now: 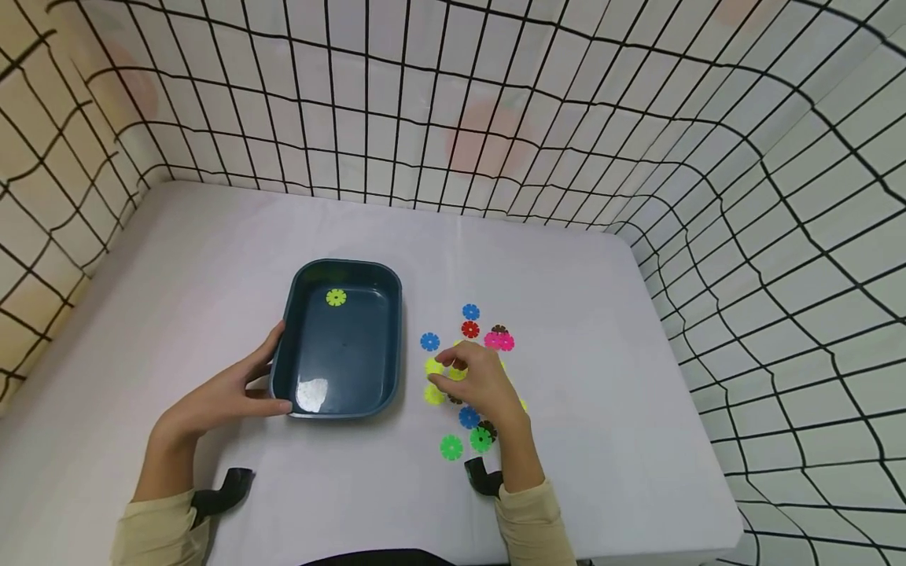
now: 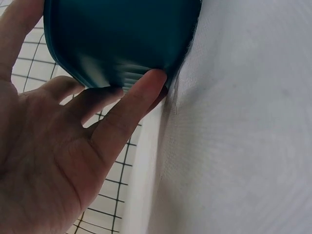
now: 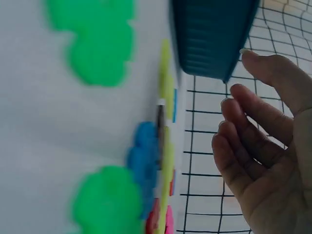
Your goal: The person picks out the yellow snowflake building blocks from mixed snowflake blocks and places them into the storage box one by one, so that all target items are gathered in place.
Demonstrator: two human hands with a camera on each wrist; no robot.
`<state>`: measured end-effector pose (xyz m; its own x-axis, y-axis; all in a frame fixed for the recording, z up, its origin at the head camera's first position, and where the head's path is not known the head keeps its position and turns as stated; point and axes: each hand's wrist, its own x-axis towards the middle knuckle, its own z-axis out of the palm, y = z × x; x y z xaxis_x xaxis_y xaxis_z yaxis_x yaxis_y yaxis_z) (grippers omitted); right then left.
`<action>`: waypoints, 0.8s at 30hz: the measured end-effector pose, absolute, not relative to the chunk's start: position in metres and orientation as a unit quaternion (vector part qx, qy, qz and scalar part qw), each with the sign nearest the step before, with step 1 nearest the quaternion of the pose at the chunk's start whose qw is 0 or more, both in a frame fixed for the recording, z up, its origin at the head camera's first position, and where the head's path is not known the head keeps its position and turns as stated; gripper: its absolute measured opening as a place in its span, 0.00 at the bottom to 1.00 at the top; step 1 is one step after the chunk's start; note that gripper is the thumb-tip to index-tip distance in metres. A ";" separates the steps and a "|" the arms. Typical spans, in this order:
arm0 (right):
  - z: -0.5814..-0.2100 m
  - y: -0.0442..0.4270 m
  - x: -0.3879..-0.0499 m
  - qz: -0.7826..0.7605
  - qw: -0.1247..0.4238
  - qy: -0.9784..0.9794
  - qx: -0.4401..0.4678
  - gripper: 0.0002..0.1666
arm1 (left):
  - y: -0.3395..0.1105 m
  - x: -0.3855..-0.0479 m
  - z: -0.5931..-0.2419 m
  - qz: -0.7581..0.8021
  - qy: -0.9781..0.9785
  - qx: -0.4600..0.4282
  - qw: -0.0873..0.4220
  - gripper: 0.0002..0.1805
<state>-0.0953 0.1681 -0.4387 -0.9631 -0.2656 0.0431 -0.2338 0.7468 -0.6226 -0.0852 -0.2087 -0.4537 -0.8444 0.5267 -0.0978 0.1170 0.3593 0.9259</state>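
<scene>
My left hand (image 1: 219,397) holds the near-left corner of a dark blue-green plastic tray (image 1: 395,346), thumb and fingers spread against its outer wall. Inside the tray, toward its far end, lies one yellow notched disc (image 1: 336,297). Over a loose scatter of such discs hovers my right hand (image 1: 484,381), its thumb and fingertips apart and nothing visible between them. Yellow discs (image 1: 434,395) lie right under its fingertips. Nearby are blue discs (image 1: 429,341), a red disc (image 1: 470,329), pink discs (image 1: 506,341), dark brown ones and green discs (image 1: 451,447). The right hand covers part of the scatter.
A white-covered table (image 1: 602,440) bears everything. Black wire mesh (image 1: 439,102) rises behind it and along both sides. Black curved pieces (image 1: 230,489) stick out at both wrists, by the beige sleeves.
</scene>
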 end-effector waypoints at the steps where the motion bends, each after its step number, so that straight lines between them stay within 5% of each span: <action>1: -0.443 0.168 -0.094 -0.322 0.031 0.936 -0.138 0.19 | -0.209 -0.085 -0.454 0.528 0.802 0.201 0.194 0.63; 12: -0.460 0.168 -0.082 -0.241 0.060 0.955 -0.162 0.19 | -0.208 -0.085 -0.455 0.529 0.801 0.197 0.199 0.63; 24: -0.476 0.170 -0.081 -0.242 0.026 0.953 -0.183 0.21 | -0.209 -0.086 -0.453 0.525 0.804 0.190 0.208 0.63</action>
<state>-0.0811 0.1704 -0.4759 -0.9320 -0.3603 0.0394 -0.3354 0.8161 -0.4705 -0.0863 -0.2087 -0.4531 -0.8416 0.5229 -0.1350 0.0867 0.3777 0.9219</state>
